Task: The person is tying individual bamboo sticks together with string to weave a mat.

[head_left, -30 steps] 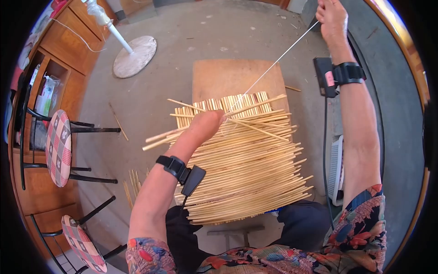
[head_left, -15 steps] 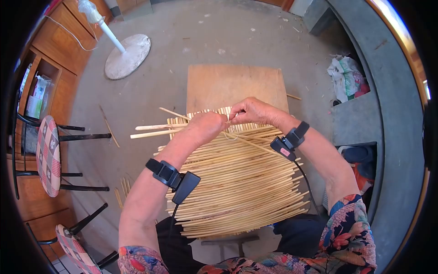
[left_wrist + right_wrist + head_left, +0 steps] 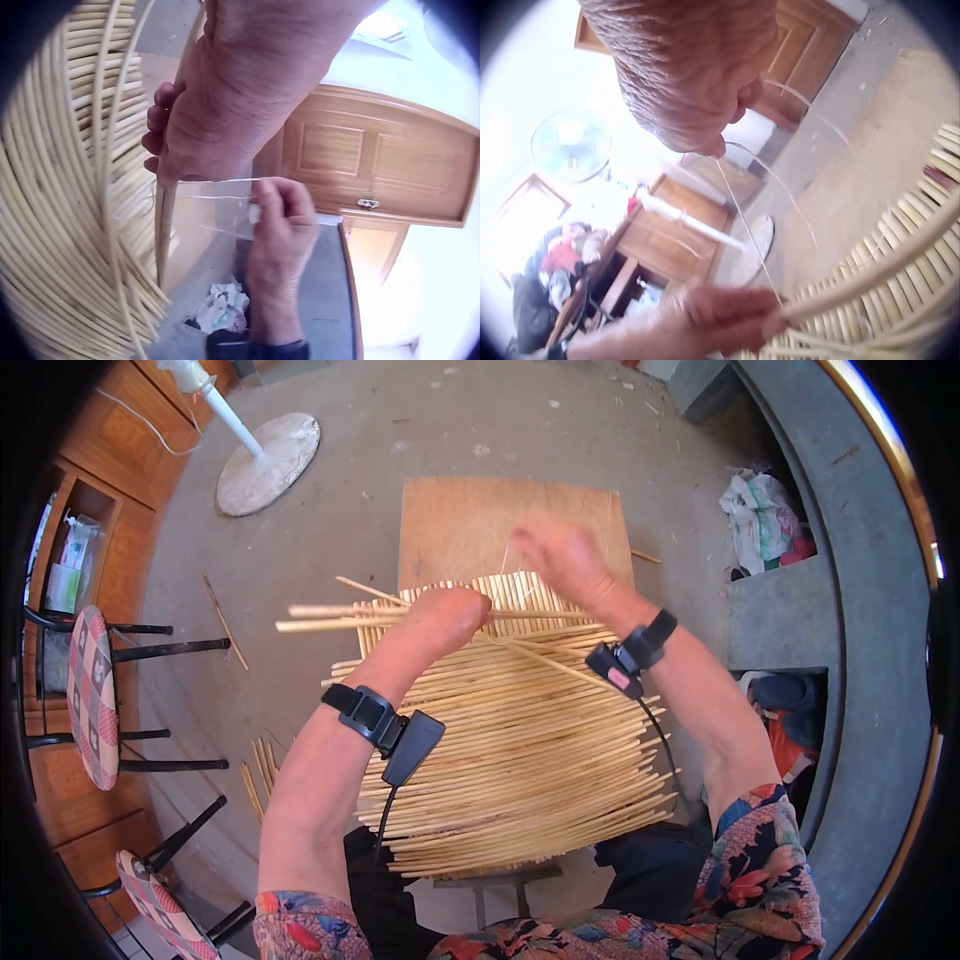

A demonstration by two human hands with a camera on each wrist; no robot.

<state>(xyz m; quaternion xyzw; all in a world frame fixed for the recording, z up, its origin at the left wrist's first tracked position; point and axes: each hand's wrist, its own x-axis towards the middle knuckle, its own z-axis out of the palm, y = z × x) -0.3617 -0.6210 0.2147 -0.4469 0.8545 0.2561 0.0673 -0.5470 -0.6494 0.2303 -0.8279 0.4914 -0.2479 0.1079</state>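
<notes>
My left hand grips a pale peeled stick at the far edge of a mat of sticks. In the left wrist view its fingers curl round the stick. A thin white string runs from beside that hand to my right hand, which is raised over the board and blurred in the head view. In the left wrist view the right thumb and forefinger pinch the string. Loops of string hang below the right hand in the right wrist view. Two thicker stick ends jut out left of the left hand.
A wooden board lies under the mat's far end. Checked chairs and a wooden cabinet stand at left, with a white stand on a round base beyond. A grey ledge with bags in its openings runs along the right.
My right hand came down from far out at the upper right to beside the left hand, then lifted away with the string. The left hand keeps its hold on the stick.
</notes>
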